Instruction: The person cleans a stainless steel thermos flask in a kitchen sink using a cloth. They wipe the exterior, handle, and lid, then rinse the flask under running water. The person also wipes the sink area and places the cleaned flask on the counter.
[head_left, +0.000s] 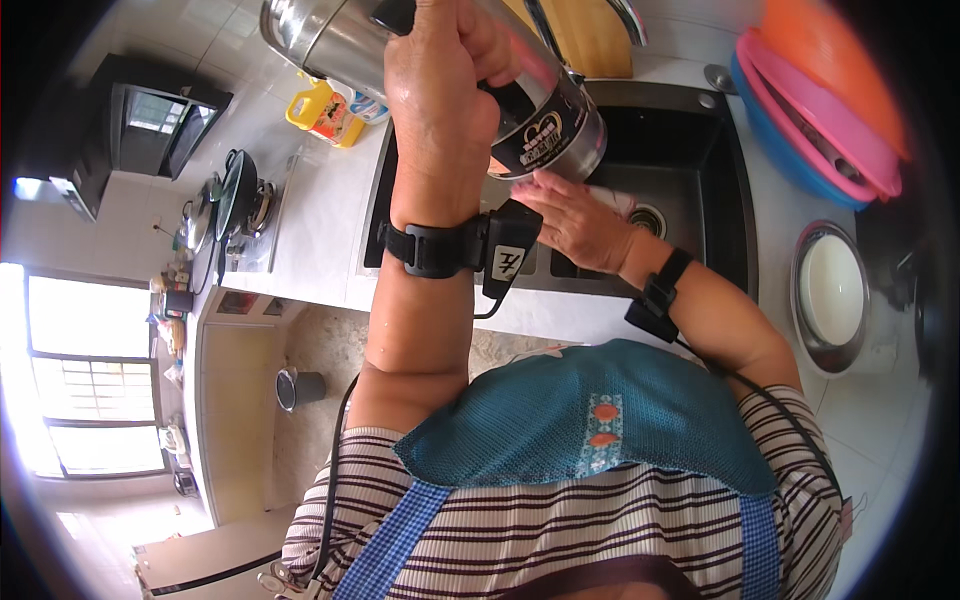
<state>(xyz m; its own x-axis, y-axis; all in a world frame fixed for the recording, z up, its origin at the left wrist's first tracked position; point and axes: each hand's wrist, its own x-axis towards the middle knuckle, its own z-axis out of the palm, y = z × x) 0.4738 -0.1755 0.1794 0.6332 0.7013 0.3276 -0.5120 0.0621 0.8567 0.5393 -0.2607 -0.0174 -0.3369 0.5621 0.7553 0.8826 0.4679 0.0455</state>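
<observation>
My left hand (442, 82) is wrapped around the black handle of a stainless steel kettle (555, 97). The kettle is tilted over the sink, its lower end to the right, and a dark band with writing circles it near the base. My right hand (581, 225) is just below that base with its fingers extended. Something pink and white, perhaps a cloth (611, 199), shows behind the right hand. Whether the fingers grip it is hidden. Under both lies a black double-bowl sink (675, 180) with a round drain (648, 220).
Pink, blue and orange plastic basins (817, 142) lean right of the sink. A white bowl (832, 289) sits inside a metal basin (808, 341). Yellow detergent bottle (326, 112), wok (238, 195) and stove stand left. A wooden board (592, 45) is behind; a bin (300, 388) is on the floor.
</observation>
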